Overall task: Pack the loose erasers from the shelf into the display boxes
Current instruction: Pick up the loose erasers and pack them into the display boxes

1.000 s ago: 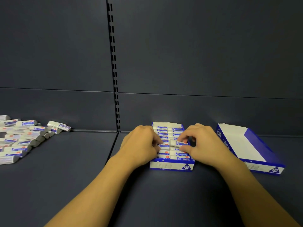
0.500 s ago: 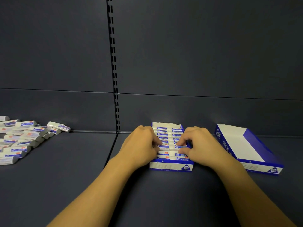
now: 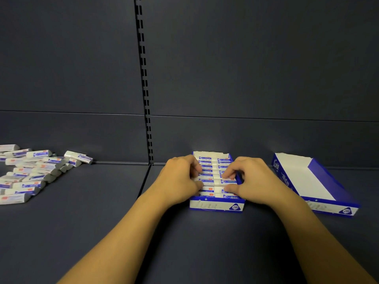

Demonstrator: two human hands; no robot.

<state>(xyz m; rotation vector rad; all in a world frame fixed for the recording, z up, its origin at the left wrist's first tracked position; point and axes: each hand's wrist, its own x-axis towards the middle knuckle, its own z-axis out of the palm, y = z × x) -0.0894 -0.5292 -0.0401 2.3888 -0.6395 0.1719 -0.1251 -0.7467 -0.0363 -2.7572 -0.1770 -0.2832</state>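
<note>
Left hand (image 3: 180,181) and right hand (image 3: 252,181): fingers curled down, pressing packed erasers (image 3: 213,175) in the full display box (image 3: 217,206) mid-shelf. Loose erasers (image 3: 30,173) lay well apart, left. Risk, judged: uneven pressure could buckle a row or pop one out. Front panel legible: "2B". Empty box (image 3: 307,177), right, same mark.

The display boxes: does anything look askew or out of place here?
Yes. The empty display box on the right sits turned at an angle to the shelf edge, while the filled display box stands square. Otherwise nothing stands out.
</note>
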